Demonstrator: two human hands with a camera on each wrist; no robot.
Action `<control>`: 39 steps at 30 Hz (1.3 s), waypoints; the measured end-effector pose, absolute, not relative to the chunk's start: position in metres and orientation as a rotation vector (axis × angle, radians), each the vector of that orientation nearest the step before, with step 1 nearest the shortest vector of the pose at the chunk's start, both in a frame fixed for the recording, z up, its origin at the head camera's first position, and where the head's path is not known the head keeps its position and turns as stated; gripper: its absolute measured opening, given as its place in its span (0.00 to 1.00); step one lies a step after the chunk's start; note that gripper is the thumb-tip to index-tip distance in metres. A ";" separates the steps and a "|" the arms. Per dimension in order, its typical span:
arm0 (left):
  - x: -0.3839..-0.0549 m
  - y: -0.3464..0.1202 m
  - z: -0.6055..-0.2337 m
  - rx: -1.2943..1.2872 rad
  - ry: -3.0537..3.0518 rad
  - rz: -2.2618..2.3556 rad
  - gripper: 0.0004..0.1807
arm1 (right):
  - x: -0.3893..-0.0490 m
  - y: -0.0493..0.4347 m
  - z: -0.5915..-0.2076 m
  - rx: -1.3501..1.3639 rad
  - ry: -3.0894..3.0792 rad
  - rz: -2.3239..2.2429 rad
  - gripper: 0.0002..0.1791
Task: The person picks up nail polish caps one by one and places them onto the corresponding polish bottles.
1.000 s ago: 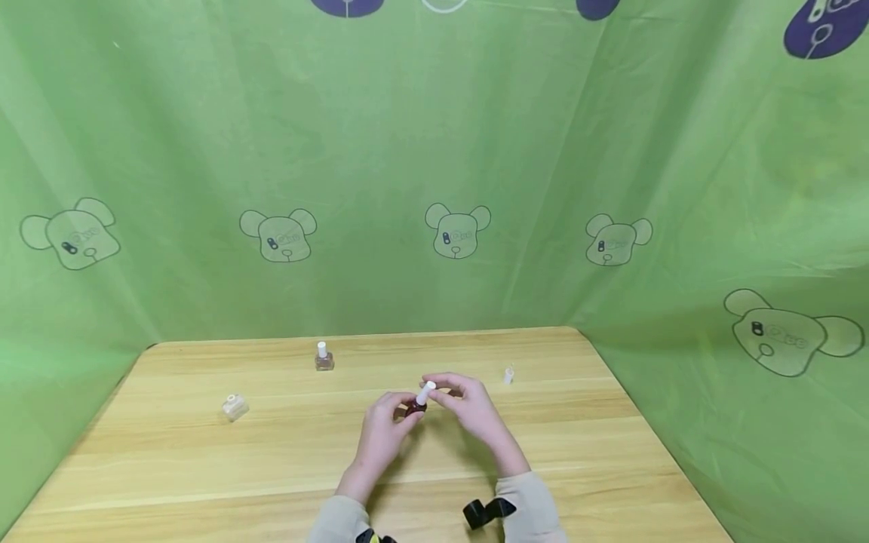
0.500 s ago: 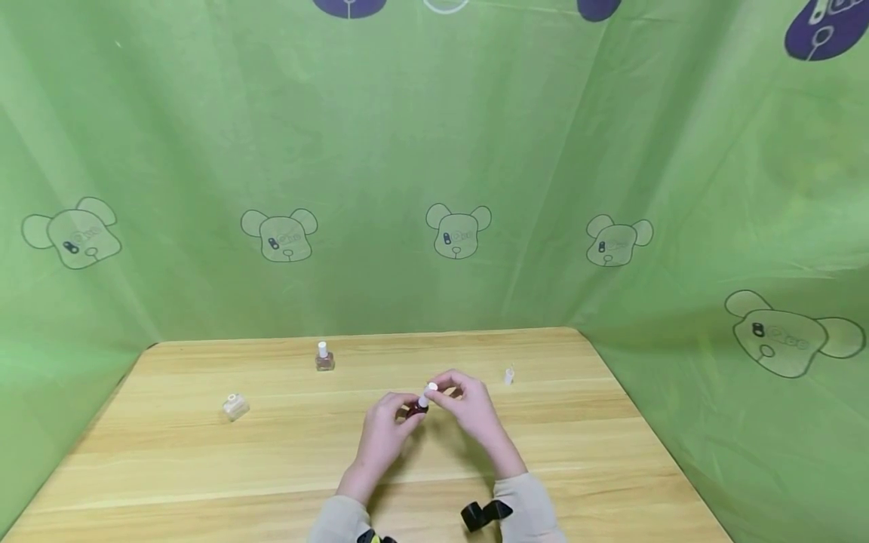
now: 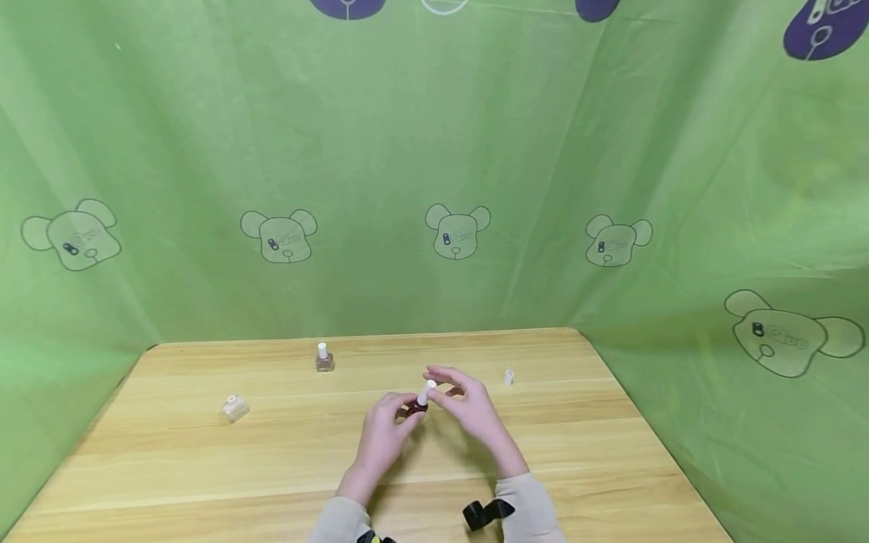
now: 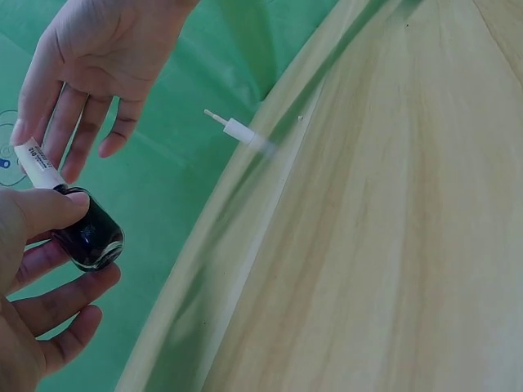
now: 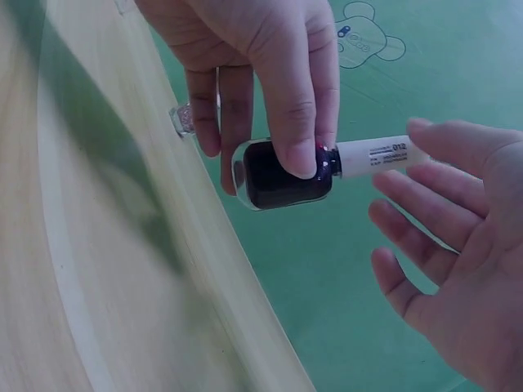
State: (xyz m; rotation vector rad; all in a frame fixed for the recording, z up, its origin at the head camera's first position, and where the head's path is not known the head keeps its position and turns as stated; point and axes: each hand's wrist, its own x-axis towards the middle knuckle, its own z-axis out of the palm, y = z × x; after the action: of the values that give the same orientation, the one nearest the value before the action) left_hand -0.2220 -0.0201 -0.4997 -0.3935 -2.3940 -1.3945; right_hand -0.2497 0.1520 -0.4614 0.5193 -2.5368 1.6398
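Over the middle of the table, my left hand (image 3: pixel 383 434) grips a dark red nail polish bottle (image 5: pixel 278 188) between thumb and fingers. The bottle is tilted, its white cap (image 5: pixel 368 157) pointing up toward my right hand (image 3: pixel 471 407). A narrow dark neck shows between cap and glass in the right wrist view. My right thumb and index finger pinch the cap near its end; the other fingers are spread and hold nothing. Behind my right hand, a loose white cap with a brush (image 4: pixel 239 131) stands on the table, brush upward.
An uncapped clear bottle (image 3: pixel 235 408) lies tilted on the left of the wooden table (image 3: pixel 204 467). A capped pinkish nail polish bottle (image 3: pixel 324 363) stands near the back edge. Green curtain (image 3: pixel 380 286) encloses the back and sides.
My right fingers curled in around the cap half a second ago and have now stretched out again along it. The left hand and bottle have hardly moved.
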 end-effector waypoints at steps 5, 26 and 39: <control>-0.222 -0.021 -0.499 -0.384 -2.388 -1.394 0.13 | -0.251 0.153 -0.461 0.571 -2.561 1.643 0.22; -0.221 -0.019 -0.498 -0.424 -2.360 -1.361 0.13 | -0.248 0.147 -0.459 0.404 -2.474 1.584 0.10; -0.220 -0.016 -0.499 -0.404 -2.357 -1.355 0.12 | -0.247 0.143 -0.462 0.344 -2.378 1.633 0.11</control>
State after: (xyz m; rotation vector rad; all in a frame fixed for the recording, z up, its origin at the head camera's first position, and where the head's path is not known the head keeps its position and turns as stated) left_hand -0.2201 -0.0163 -0.4987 -0.4042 -2.3567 -1.3554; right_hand -0.2466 0.1429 -0.4616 0.3443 -2.3785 1.6331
